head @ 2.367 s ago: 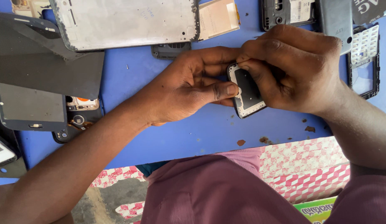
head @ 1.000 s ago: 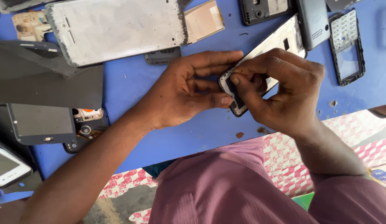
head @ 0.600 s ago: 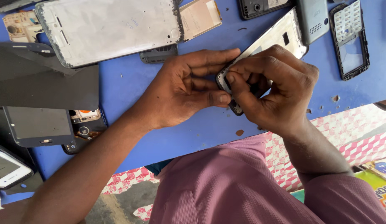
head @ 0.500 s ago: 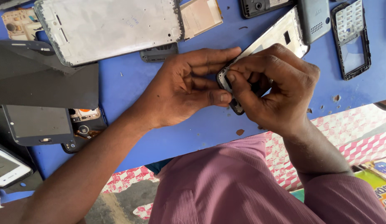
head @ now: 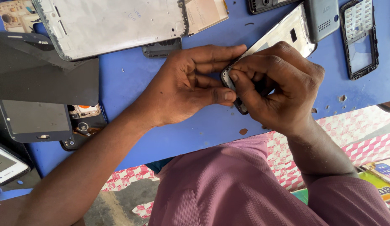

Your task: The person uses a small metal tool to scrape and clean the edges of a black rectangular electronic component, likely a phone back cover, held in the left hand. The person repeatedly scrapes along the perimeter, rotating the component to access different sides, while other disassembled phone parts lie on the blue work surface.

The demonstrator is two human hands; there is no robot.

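Between both hands (head: pixel 228 86), fingers hide most of the phone frame (head: pixel 232 90).

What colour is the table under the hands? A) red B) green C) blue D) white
C: the table shows bare blue around both hands, the left hand and right hand, which pinch a small dark phone part together.
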